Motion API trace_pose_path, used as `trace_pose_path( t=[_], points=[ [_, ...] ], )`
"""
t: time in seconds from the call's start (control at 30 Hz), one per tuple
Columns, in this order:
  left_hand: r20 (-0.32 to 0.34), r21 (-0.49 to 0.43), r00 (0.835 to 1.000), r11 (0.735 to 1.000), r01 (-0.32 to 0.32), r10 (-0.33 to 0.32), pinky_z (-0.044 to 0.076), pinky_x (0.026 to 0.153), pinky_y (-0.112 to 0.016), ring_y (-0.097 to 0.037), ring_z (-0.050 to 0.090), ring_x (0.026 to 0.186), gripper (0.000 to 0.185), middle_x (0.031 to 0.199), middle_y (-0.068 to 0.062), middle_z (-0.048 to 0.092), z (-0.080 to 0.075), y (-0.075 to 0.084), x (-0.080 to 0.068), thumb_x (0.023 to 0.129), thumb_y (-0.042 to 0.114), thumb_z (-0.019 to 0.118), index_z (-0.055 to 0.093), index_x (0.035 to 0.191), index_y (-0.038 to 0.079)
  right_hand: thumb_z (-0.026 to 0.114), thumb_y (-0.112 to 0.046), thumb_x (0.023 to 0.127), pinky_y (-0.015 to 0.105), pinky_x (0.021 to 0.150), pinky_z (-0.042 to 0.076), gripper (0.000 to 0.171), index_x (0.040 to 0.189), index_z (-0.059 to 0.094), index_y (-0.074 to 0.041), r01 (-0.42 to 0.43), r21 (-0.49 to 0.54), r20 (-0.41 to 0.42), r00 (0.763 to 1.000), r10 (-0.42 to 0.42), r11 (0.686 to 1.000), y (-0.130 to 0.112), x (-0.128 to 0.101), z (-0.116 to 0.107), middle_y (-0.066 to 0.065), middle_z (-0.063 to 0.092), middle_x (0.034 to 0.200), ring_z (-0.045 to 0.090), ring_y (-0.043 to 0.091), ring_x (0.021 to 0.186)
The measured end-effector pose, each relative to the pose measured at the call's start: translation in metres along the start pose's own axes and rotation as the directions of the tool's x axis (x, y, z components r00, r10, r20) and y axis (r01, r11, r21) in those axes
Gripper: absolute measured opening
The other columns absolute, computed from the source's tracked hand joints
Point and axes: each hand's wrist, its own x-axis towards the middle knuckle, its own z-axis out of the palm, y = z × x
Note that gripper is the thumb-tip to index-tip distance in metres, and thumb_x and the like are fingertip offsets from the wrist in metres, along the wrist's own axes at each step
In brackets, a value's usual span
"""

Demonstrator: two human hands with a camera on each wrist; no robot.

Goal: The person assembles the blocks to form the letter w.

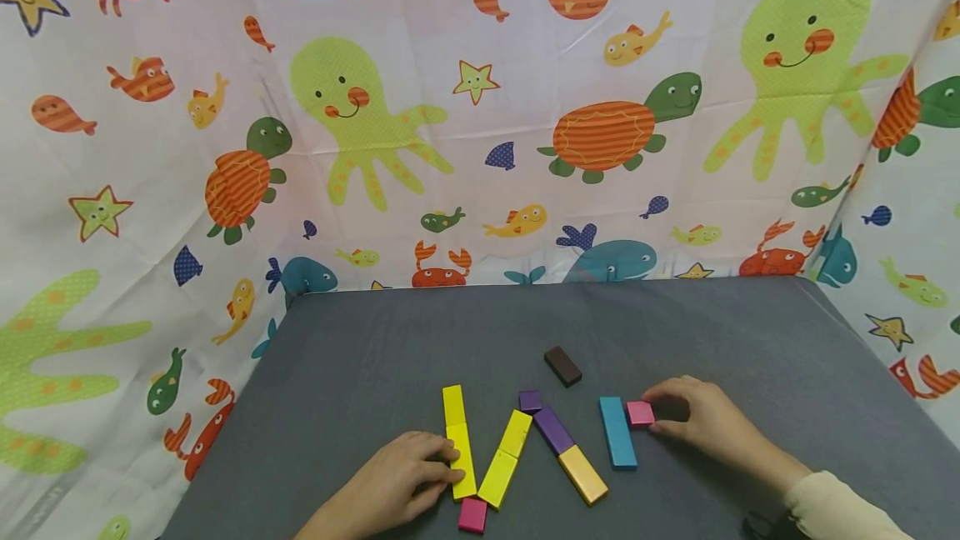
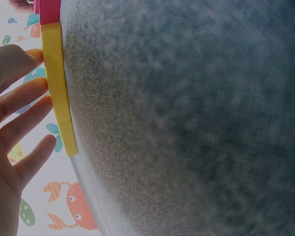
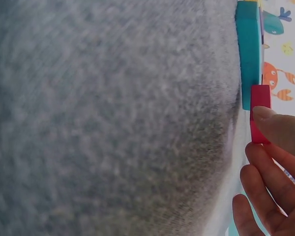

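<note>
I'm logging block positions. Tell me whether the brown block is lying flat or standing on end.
Lying flat. The brown block rests on its broad face on the grey table, apart from both hands.

a row of blocks lies near the worktop's front edge; one lone block lies behind them, toward the middle; a printed cloth hangs behind the back edge.

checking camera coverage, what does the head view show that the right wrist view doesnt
Only the head view: the left hand resting against the yellow blocks, the purple block, the dark brown block and the whole row. Only the right wrist view: a close edge-on look at fingertips on the block. Both: the right hand touching the small pink block beside the teal block.
</note>
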Motion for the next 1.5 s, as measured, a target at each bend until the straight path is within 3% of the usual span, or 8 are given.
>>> trace_pose_path(
  t=[0.2,0.47,0.67,1.07,1.33,1.5],
  points=[
    [0.002,-0.003,1.0,1.0,0.01,-0.01,0.053,0.101,-0.035,-0.004,0.059,0.111,0.026,0.122,0.016,0.064,0.0,0.001,0.0,0.094,0.031,0.067,0.07,0.119,0.037,0.085,-0.024,0.074,0.033,0.08,0.056,0.034,0.105,0.072,-0.028,0.011,-0.009,-0.03,0.999,-0.011,1.0,-0.006,-0.004,-0.005,-0.013,0.069,0.101,0.063,0.01,0.094],
    [-0.023,0.005,1.0,1.0,-0.022,0.022,0.054,0.099,-0.034,-0.005,0.06,0.109,0.025,0.12,0.014,0.065,0.001,-0.001,-0.001,0.094,0.029,0.067,0.071,0.118,0.036,0.087,-0.021,0.072,0.027,0.075,0.059,0.037,0.105,0.071,-0.028,0.041,0.026,-0.062,0.997,-0.04,0.999,-0.024,-0.016,-0.005,-0.013,0.068,0.101,0.062,0.007,0.089],
    [-0.054,0.025,0.998,0.999,-0.04,0.041,0.054,0.099,-0.034,-0.005,0.061,0.109,0.025,0.12,0.013,0.065,0.002,-0.001,-0.001,0.093,0.028,0.068,0.072,0.117,0.035,0.087,-0.028,0.072,0.023,0.072,0.057,0.037,0.105,0.069,-0.03,0.081,0.083,-0.067,0.995,-0.076,0.993,-0.038,-0.028,0.0,-0.015,0.067,0.101,0.06,0.002,0.087],
    [-0.043,0.026,0.999,0.999,-0.025,0.027,0.054,0.1,-0.034,-0.005,0.06,0.11,0.026,0.12,0.014,0.065,0.002,0.0,-0.001,0.093,0.029,0.069,0.071,0.118,0.036,0.082,-0.041,0.077,0.02,0.073,0.054,0.036,0.106,0.067,-0.028,0.15,0.261,0.062,0.983,-0.171,0.954,-0.047,-0.052,0.021,-0.013,0.066,0.101,0.058,-0.003,0.09],
    [-0.07,0.042,0.997,0.998,-0.039,0.042,0.054,0.099,-0.034,-0.005,0.061,0.108,0.025,0.118,0.013,0.066,0.001,0.0,-0.001,0.092,0.029,0.069,0.072,0.117,0.035,0.078,-0.044,0.081,0.016,0.076,0.052,0.033,0.108,0.067,-0.029,0.029,0.362,0.251,0.96,-0.127,0.932,-0.044,-0.059,0.027,-0.011,0.065,0.105,0.055,-0.005,0.092],
    [-0.075,0.041,0.996,0.998,-0.038,0.041,0.054,0.099,-0.034,-0.005,0.061,0.108,0.025,0.118,0.013,0.066,0.002,-0.001,-0.001,0.092,0.03,0.07,0.072,0.116,0.036,0.078,-0.043,0.081,0.015,0.077,0.049,0.029,0.106,0.067,-0.033,-0.009,0.354,0.294,0.95,-0.102,0.935,-0.043,-0.06,0.03,-0.014,0.064,0.105,0.053,-0.006,0.093]
  ],
)
